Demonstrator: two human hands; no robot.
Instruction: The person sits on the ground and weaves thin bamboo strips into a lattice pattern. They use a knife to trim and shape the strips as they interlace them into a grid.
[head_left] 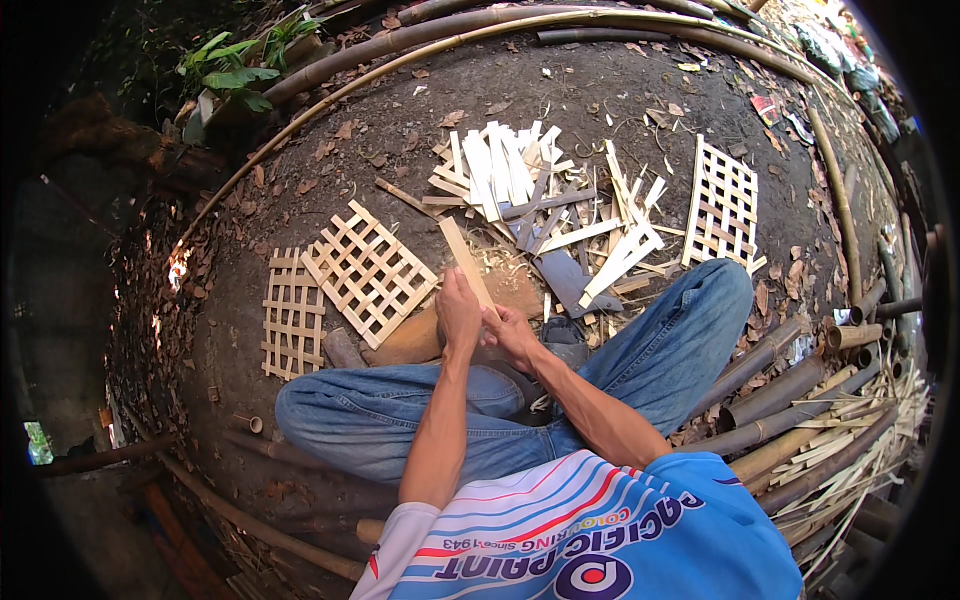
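A flat, pale bamboo strip [463, 247] slants up and away from my hands, its far end free in the air. My left hand [459, 308] is closed around the strip's lower part. Beside it, my right hand [512, 333] pinches the near end with thumb and fingers. Whether the right hand also has a tool is hidden. Below the strip, wood shavings lie round a brown block [515, 290]. Just beyond is a heap of cut bamboo strips [490, 170]. Left of my hands, a woven bamboo lattice panel [370, 270] overlaps another lattice panel [292, 320].
A third lattice panel [720, 205] lies right of the heap. Dark flat pieces [565, 280] sit near my right knee. Bamboo poles [780, 390] and thin split strips [840, 440] are stacked at the right. A long pole [330, 115] curves along the far ground.
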